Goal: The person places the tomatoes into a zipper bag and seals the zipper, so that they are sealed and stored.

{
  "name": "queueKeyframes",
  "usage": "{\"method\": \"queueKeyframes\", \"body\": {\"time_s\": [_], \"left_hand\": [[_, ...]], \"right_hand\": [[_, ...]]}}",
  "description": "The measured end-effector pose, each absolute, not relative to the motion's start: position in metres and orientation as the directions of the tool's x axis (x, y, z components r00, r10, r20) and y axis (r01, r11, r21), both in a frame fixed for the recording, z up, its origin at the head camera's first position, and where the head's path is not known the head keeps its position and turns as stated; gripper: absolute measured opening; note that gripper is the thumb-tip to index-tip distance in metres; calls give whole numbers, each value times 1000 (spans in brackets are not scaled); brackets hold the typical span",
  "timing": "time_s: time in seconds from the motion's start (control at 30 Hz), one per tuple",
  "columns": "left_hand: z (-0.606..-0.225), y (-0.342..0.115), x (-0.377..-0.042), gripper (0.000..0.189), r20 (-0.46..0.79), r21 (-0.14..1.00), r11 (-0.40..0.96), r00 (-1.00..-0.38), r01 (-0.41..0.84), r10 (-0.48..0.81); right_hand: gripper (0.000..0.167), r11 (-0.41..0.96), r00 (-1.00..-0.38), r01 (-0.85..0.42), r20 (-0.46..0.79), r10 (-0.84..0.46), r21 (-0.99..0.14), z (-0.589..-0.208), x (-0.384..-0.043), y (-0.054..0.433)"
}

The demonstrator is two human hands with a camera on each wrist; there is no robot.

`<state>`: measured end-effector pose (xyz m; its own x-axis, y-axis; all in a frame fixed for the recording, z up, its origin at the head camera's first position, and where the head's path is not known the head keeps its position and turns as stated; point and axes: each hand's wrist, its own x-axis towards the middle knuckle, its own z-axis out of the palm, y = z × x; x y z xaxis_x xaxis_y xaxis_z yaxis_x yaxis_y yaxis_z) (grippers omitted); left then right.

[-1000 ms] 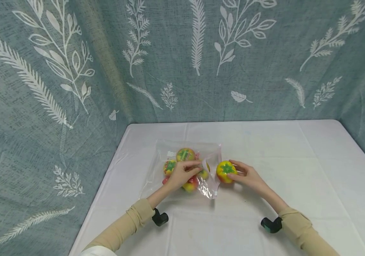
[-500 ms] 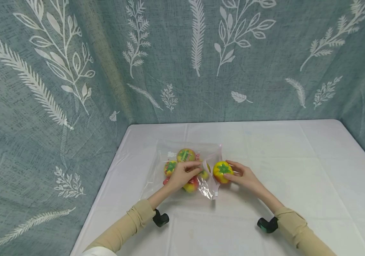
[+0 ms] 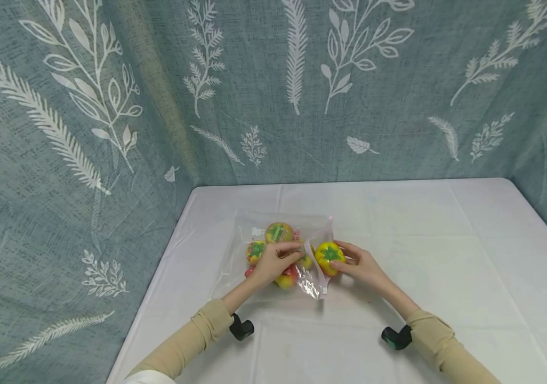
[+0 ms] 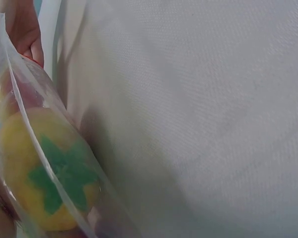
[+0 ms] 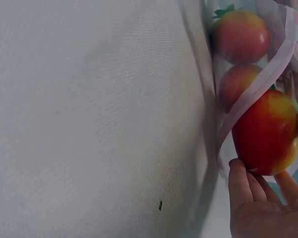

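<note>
My right hand (image 3: 363,266) grips a red-and-yellow tomato (image 3: 329,259) with a green star-shaped leaf top, thumb on the near side and fingers behind. In the right wrist view the tomato (image 5: 268,131) is at the pink-edged mouth of a clear zip bag (image 5: 263,82), its left side against the edge. My left hand (image 3: 273,262) pinches the upper layer of this bag (image 3: 242,226) near the mouth, holding it raised. Several similar tomatoes (image 3: 279,233) lie inside, partly hidden by my left hand. The left wrist view shows one tomato (image 4: 49,168) through the film.
A white cloth (image 3: 422,240) covers the table, and a small dark speck (image 5: 160,205) lies on it. Patterned blue-green curtains (image 3: 264,96) stand along the back and sides. Black wrist cameras (image 3: 242,327) sit by both cuffs.
My right hand has moved left with the tomato, from just beside the bag to its mouth. The left hand has stayed in place on the bag.
</note>
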<state>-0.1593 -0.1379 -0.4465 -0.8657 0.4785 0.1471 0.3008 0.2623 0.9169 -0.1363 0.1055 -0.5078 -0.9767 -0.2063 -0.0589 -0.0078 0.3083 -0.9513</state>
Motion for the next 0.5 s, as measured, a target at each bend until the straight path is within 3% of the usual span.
{"method": "queueKeyframes", "body": {"time_s": [0.5], "left_hand": [[-445,-136,-160,23,154,917,260,-871,302,467]], "right_hand": [[64,307,-977,6,-71,-201,-952,-510,-135,99]]}}
